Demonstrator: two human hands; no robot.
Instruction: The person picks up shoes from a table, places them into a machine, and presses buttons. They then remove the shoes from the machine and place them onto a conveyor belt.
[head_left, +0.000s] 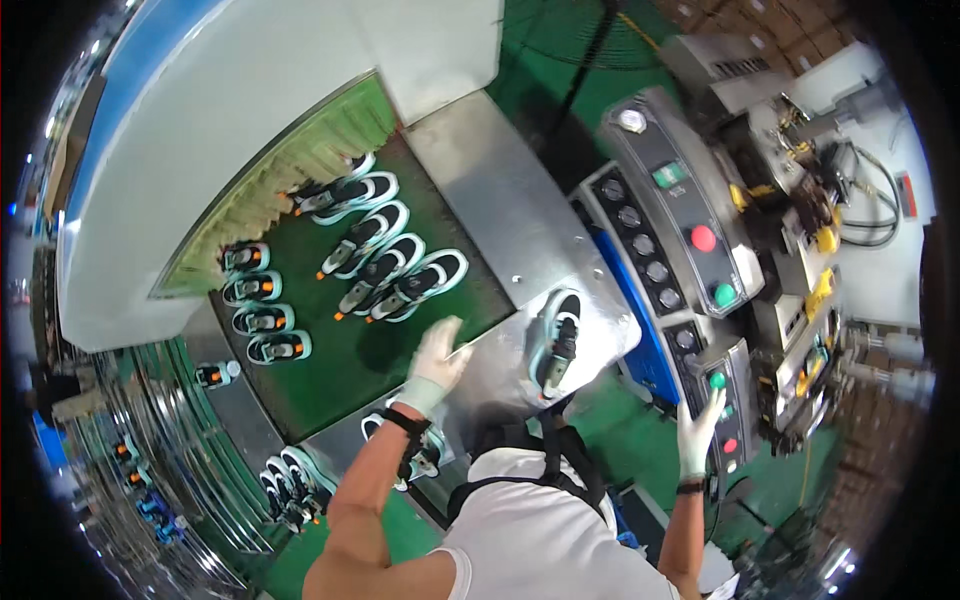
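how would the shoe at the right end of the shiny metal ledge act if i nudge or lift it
The shoe would probably slide rather than roll, since it seems to sit sole-down on smooth-looking metal ledge. Its dark upper looks like fabric, so it may give when squeezed. Seeming empty at the opening, it's likely fairly light.

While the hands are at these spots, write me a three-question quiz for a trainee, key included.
1. Multiple choice: the left hand and right hand both wear A) blue gloves, B) white gloves, C) no gloves.
2. True or false: the shoes on the belt all stand in one single row.
3. Fill in: the button nearest the right hand's fingertips is ___.

Key: 1. B. 2. False; they stand in two rows. 3. Green.
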